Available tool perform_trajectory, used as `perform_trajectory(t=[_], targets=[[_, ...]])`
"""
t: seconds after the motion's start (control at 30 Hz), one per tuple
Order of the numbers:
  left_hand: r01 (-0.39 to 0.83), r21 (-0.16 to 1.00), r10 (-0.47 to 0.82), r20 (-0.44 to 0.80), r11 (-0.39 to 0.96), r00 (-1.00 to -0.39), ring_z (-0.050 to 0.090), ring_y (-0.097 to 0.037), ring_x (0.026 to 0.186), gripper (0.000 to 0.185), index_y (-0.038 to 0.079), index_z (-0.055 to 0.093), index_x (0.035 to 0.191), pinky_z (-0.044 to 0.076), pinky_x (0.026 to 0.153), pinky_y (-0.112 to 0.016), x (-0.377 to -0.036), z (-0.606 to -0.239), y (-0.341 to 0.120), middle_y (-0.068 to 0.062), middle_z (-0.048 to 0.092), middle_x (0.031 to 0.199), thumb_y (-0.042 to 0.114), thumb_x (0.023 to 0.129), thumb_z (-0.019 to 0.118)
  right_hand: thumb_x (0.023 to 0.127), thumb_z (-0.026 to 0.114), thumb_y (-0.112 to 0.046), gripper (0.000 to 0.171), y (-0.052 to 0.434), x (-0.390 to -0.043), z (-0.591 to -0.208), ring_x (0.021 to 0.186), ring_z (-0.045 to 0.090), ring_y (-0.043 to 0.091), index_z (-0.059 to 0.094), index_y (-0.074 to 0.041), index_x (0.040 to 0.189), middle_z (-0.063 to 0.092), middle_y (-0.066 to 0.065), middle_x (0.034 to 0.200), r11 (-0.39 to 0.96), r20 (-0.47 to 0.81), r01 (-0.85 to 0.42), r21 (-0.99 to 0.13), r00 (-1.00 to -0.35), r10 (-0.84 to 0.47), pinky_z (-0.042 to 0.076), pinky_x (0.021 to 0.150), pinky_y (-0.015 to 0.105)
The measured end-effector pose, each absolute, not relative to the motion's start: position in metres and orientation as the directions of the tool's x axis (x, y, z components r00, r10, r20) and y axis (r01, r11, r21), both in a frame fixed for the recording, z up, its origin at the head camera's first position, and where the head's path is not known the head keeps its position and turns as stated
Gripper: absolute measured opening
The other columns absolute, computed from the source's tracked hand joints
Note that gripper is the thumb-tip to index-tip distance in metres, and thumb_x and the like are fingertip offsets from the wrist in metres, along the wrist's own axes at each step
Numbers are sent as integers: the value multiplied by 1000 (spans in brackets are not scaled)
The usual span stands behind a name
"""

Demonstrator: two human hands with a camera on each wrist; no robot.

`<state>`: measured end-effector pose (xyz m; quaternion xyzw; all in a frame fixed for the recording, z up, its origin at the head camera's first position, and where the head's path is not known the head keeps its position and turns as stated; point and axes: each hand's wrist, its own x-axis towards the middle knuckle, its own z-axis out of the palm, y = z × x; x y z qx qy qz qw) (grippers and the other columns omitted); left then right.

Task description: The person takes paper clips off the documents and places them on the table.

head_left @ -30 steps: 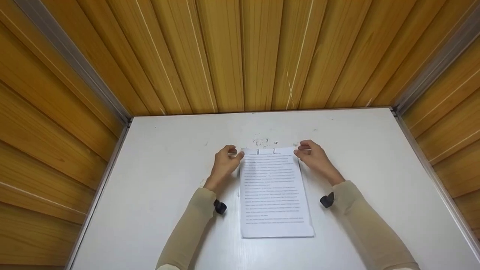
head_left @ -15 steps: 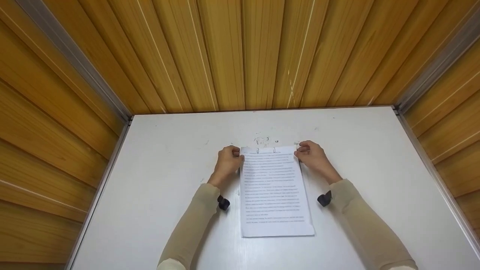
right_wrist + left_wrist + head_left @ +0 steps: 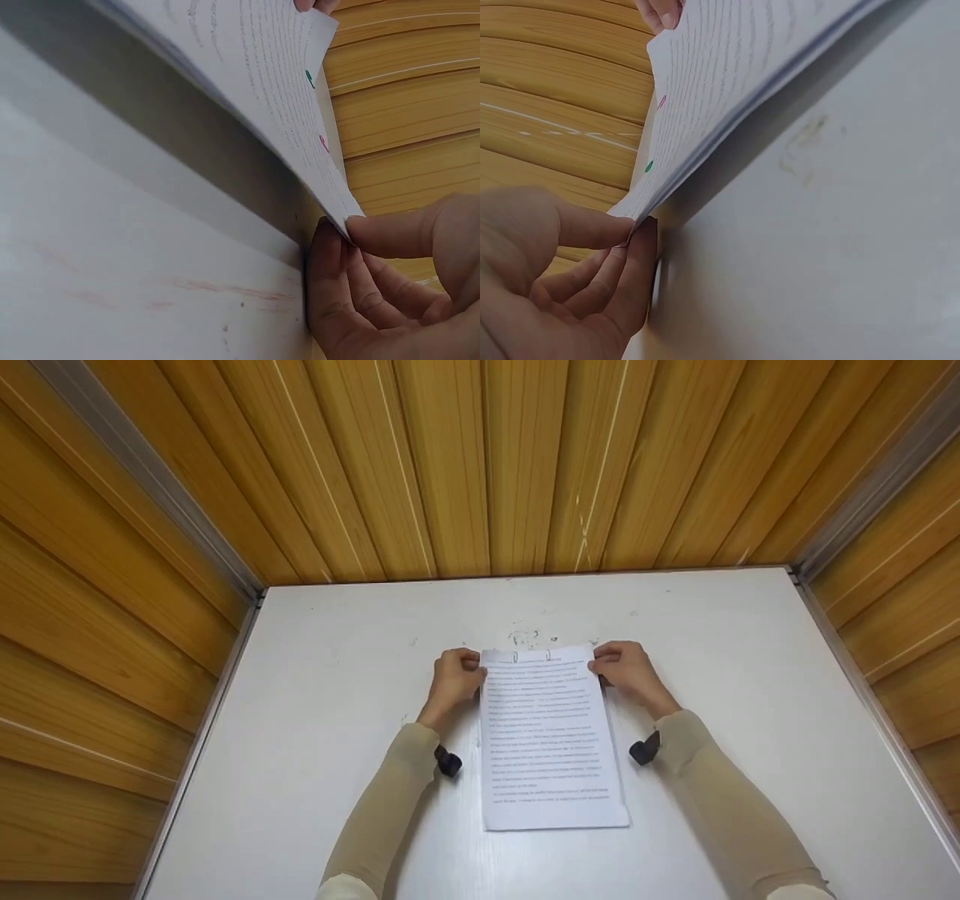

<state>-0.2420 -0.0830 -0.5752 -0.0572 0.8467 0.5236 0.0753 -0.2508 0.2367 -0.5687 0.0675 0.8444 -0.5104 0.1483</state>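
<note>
Paper stack point(image 3: 551, 735) top edge lifted off table point(image 3: 300, 697), both hands point(image 3: 457, 679) point(image 3: 626, 671) pinching thin printed sheets' top corners.

Both arms were stretched forward in beige sleeves, angled in toward each other, with a small dark camera strapped at each wrist. The left hand point(image 3: 454, 679) had its fingers curled, thumb point(image 3: 592, 225) laid over the top of a far corner of the paper stack point(image 3: 551, 735) and fingertips tucked under, so a proper pinch. The right hand point(image 3: 626, 671) mirrored it on the opposite far corner, thumb point(image 3: 405, 225) on top and fingers bunched underneath. Both wrists sat low, near the worktop point(image 3: 315, 720).
</note>
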Motion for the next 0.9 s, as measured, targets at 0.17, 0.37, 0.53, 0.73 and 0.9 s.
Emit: perform_trajectory(t=[0.17,0.37,0.53,0.73,0.9], targets=[[-179,899,-27,-183,399,-983,72,-26,98,29,-5,69,125,61,73,-32,-241,-577,-83,-18,73,112,4,98,70,101,70,-10,34,240,-253,-569,91,73,14,64,6,130,74,20,119,427,-340,295,-855,-940,-31,59,77,23],[-169,914,-24,-172,370,-985,72,-23,93,28,-2,71,126,58,67,-28,-239,-581,-82,-16,75,111,8,100,69,101,71,-8,34,245,-253,-571,91,72,11,64,7,130,74,18,119,362,-351,317,-877,-936,-30,59,79,22],[-167,937,-11,-172,306,-985,68,-17,79,27,1,72,126,53,61,-25,-235,-584,-81,-13,76,104,13,102,69,101,71,-7,33,247,-251,-574,94,73,12,64,7,131,73,19,122,310,-351,322,-894,-936,-39,60,82,22],[-139,962,6,-144,233,-990,67,-14,73,24,1,75,123,51,62,-23,-231,-591,-81,-11,78,96,15,104,68,103,69,-7,40,250,-246,-575,96,72,12,59,9,138,72,17,120,221,-355,335,-916,-933,-53,59,85,23],[-119,972,-29,-116,203,-993,71,-15,76,23,3,76,121,54,67,-24,-227,-596,-81,-10,80,97,17,105,69,103,70,-8,43,246,-242,-577,95,72,11,58,9,141,73,14,117,193,-344,332,-923,-938,-33,59,83,23]])
